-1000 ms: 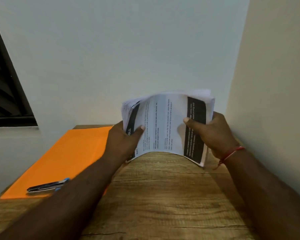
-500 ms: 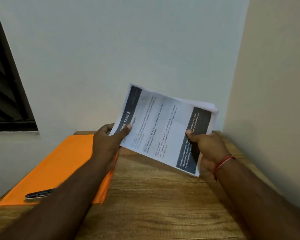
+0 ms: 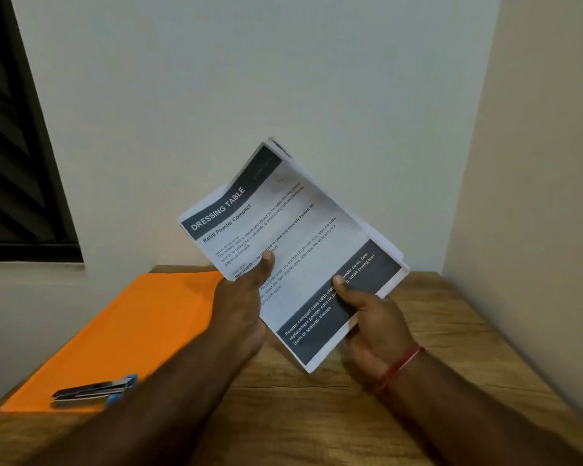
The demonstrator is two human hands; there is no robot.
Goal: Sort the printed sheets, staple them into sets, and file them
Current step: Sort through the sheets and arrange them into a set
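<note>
Above the wooden bench (image 3: 317, 415), both hands are holding the loose stack of white printed sheets (image 3: 303, 230) tilted in the air, clear of the top.

Left hand (image 3: 239, 307) is pinching the stack's lower-left edge, thumb pressing on the front page headed "DRESSING TABLE". Right hand (image 3: 374, 327) is pinching the dark footer band, thumb on top and fingers curling behind. Sheet edges are fanning unevenly at the upper right; cannot tell if any staple is in. Flat orange paper folder (image 3: 132, 331) is lying on the bench's left side, a black-and-blue stapler (image 3: 92, 393) resting on its near end. Judging: sorting is in hand. Next move is probably calling for separating matching pages, squaring their edges, then reaching for the stapler.
</note>
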